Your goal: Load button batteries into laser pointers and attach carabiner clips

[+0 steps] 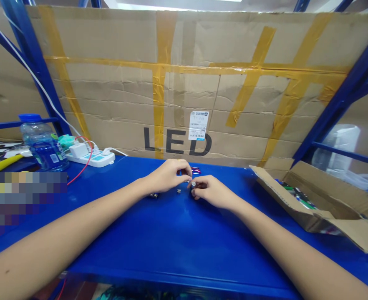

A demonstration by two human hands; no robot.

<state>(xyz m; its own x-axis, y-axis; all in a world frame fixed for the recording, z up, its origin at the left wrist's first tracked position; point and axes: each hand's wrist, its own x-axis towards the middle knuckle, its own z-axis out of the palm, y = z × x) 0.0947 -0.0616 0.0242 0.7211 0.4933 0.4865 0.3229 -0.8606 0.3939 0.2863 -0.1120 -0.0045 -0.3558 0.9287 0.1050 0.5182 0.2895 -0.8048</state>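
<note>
Over the blue table, my right hand (213,191) grips a small dark cylinder with a silvery round end (193,184), held upright between thumb and fingers. My left hand (170,175) is close beside it, thumb and fingertips pinched together just left of the cylinder's top. Whatever is between those fingertips is too small to make out. A tiny metallic piece (179,191) lies on the table below my left hand. Dark small parts with shiny ends (153,195) show partly from under my left wrist. Behind my hands lie several thin purple-red shiny items (196,170).
An open cardboard box (309,225) with green and dark items stands at the right. At the left are a blue-capped bottle (48,143), a white power strip (96,158) and a red wire (88,160). A large cardboard panel (118,104) closes off the table's back.
</note>
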